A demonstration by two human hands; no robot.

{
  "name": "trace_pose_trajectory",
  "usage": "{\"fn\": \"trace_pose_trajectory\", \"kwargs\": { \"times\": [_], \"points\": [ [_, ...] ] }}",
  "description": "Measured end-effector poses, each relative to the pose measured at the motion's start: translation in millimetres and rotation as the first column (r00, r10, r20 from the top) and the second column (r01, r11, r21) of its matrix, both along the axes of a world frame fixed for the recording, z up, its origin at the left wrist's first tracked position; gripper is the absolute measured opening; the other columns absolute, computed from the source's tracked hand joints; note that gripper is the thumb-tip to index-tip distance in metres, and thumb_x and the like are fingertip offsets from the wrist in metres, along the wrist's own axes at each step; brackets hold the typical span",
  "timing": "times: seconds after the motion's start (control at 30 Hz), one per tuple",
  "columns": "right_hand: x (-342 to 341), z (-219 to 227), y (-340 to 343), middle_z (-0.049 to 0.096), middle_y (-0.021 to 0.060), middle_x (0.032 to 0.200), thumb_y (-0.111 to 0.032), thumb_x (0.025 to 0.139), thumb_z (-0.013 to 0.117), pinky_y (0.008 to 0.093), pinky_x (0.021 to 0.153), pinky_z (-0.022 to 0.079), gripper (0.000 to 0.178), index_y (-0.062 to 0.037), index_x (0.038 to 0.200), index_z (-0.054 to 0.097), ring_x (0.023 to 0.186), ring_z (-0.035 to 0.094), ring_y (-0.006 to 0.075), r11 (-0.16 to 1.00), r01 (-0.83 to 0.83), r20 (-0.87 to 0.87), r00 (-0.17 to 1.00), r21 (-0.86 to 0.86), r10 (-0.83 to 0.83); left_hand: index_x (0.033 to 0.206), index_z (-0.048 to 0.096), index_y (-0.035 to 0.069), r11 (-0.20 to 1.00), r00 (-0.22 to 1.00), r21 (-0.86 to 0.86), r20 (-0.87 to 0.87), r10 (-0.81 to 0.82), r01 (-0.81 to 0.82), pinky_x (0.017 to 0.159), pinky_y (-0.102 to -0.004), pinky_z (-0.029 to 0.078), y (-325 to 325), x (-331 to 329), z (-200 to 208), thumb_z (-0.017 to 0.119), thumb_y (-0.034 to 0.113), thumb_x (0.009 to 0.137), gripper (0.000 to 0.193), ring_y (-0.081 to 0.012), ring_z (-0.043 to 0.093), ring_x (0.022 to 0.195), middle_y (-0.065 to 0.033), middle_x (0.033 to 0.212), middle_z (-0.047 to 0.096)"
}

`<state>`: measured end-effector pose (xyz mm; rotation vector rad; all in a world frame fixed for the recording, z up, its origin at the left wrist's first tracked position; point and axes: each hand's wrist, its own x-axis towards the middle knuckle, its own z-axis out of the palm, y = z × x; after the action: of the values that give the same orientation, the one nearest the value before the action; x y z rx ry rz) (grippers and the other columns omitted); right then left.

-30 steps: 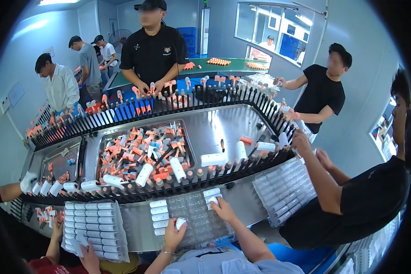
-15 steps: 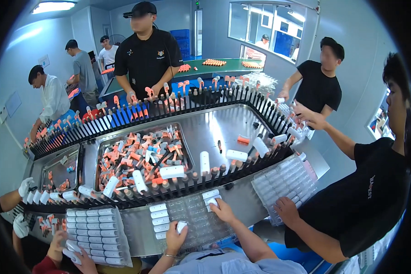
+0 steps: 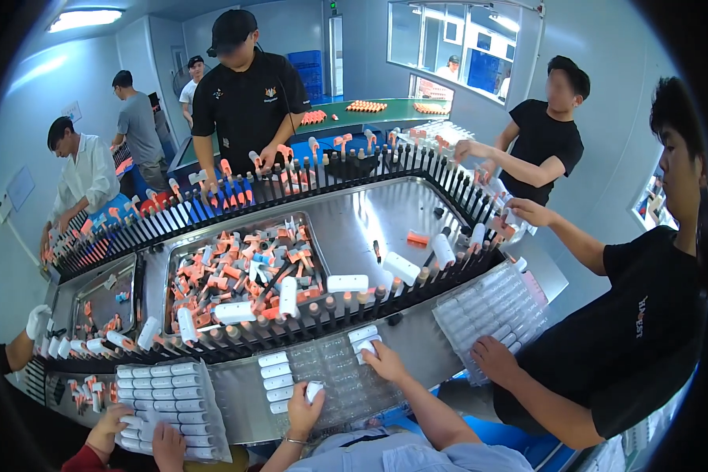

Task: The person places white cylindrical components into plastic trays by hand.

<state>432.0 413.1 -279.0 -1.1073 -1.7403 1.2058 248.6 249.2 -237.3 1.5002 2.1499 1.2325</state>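
Note:
My left hand (image 3: 300, 411) is closed round a white plastic casing (image 3: 314, 391) above the near part of a clear blister tray (image 3: 319, 370). At the tray's right side my right hand (image 3: 385, 364) has its fingers round another white casing (image 3: 367, 348), partly hidden by them. Just above it a short group of white casings (image 3: 362, 333) lies in the tray. Down the tray's left side runs a column of several white casings (image 3: 276, 383); the cells between are bare, clear plastic.
A peg conveyor (image 3: 330, 311) carrying white casings loops beyond the steel ledge (image 3: 236, 385). Inside it stands a metal tray (image 3: 320, 259) of orange and grey parts. Filled trays (image 3: 165, 393) lie left, stacked trays (image 3: 488, 315) right. Co-workers' hands (image 3: 492, 358) are close on both sides.
White casings on the near pegs have shifted left. Left of me, a co-worker's hands have moved onto the filled tray. The right co-worker's raised hand has lowered. My hands have barely moved.

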Motion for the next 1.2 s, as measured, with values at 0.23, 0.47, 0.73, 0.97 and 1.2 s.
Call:
{"fn": "trace_pose_trajectory", "kwargs": {
  "times": [0.23, 0.47, 0.73, 0.97, 1.2],
  "points": [
    [0.0, 4.5, -3.4, 0.062, 0.0215, 0.085, -0.039, 0.085, 0.056, 0.0419, 0.066, 0.046, 0.041, -0.0019, 0.101, 0.055, 0.076, 0.061, 0.0369, 1.0, 0.011, 0.021, 1.0, -0.01, -0.01, 0.099, 0.055, 0.002, 0.999, 1.0, 0.035, 0.026, -0.003, 0.002, 0.063, -0.0346, 0.049, -0.5, -1.0, -0.8, 0.071, 0.027, 0.075, 0.038, -0.0305, 0.063, 0.073, -0.017, 0.083, 0.063],
    [0.3, 4.5, -4.4, 0.062, 0.0216, 0.085, -0.039, 0.085, 0.056, 0.0417, 0.068, 0.047, 0.043, 0.0002, 0.103, 0.055, 0.077, 0.061, 0.0362, 1.0, -0.005, 0.033, 0.999, -0.028, 0.006, 0.099, 0.055, 0.003, 1.0, 1.0, 0.028, 0.017, -0.002, 0.001, 0.063, -0.0354, 0.049, -2.1, -2.3, -0.6, 0.071, 0.027, 0.075, 0.038, -0.0311, 0.063, 0.072, -0.0169, 0.082, 0.063],
    [13.1, 28.9, -8.0, 0.064, 0.0113, 0.081, -0.027, 0.087, 0.058, 0.0291, 0.061, 0.048, 0.035, 0.0038, 0.103, 0.053, 0.07, 0.063, 0.015, 0.993, -0.021, -0.101, 0.995, -0.12, 0.009, 0.099, 0.055, 0.003, 1.0, 1.0, 0.007, -0.009, 0.007, -0.007, 0.063, -0.0361, 0.05, -4.6, -1.0, 6.5, 0.07, 0.028, 0.075, 0.038, -0.0324, 0.063, 0.074, -0.0176, 0.083, 0.063],
    [27.5, 50.0, -4.4, 0.063, 0.0092, 0.087, -0.021, 0.09, 0.054, 0.0244, 0.057, 0.048, 0.033, 0.0036, 0.111, 0.046, 0.071, 0.062, 0.013, 0.976, -0.017, -0.332, 0.942, -0.219, -0.058, 0.099, 0.054, 0.002, 1.0, 1.0, 0.017, 0.017, -0.001, 0.001, 0.064, -0.0366, 0.049, -5.4, -0.3, 7.8, 0.07, 0.029, 0.075, 0.039, -0.0331, 0.063, 0.074, -0.0181, 0.083, 0.063],
    [17.5, 13.2, -16.4, 0.062, 0.0055, 0.078, -0.02, 0.09, 0.052, 0.0242, 0.055, 0.047, 0.023, 0.0002, 0.1, 0.052, 0.064, 0.058, 0.0101, 0.961, -0.022, -0.204, 0.978, -0.275, -0.036, 0.1, 0.054, 0.003, 0.999, 1.0, 0.027, 0.017, -0.02, 0.02, 0.063, -0.0376, 0.049, -4.8, -4.4, 0.1, 0.07, 0.029, 0.075, 0.039, -0.0341, 0.063, 0.074, -0.0184, 0.083, 0.063]
  ]
}}
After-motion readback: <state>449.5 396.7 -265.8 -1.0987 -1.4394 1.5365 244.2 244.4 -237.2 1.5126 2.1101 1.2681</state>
